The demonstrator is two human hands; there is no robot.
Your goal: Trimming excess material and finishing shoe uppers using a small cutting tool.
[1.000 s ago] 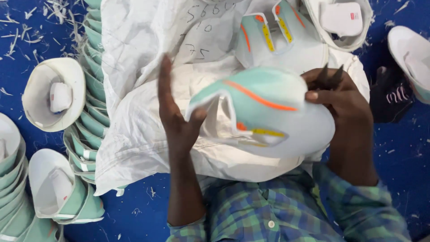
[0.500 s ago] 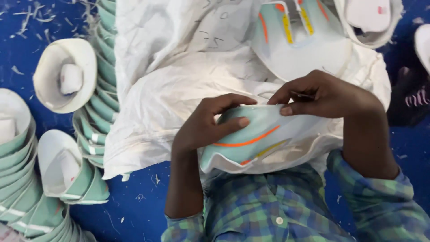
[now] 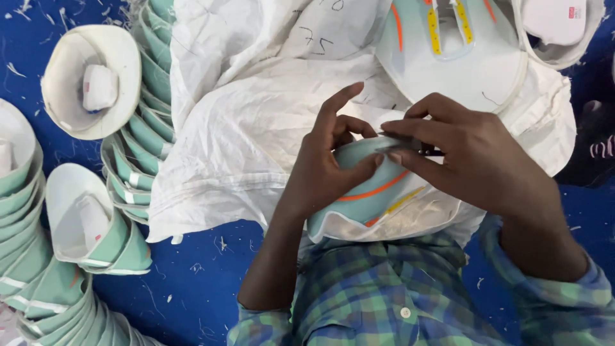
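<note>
The shoe upper (image 3: pixel 375 192) held at the centre was pale mint green, crossed by an orange stripe and a thinner yellow one, with a white lining along its lower edge. A second upper (image 3: pixel 461 57) at one o'clock showed the same mint, with two yellow strips and orange lines. The cloth (image 3: pixel 256 115) under them was off-white and marked with dark scribbles. The floor (image 3: pixel 192 282) was deep blue, flecked with white threads. Stacked uppers (image 3: pixel 144 147) at nine o'clock were mint outside with white bands, and cream inside. The shirt (image 3: pixel 384 295) at six o'clock was checked in green, blue and dark navy, with a white button.
</note>
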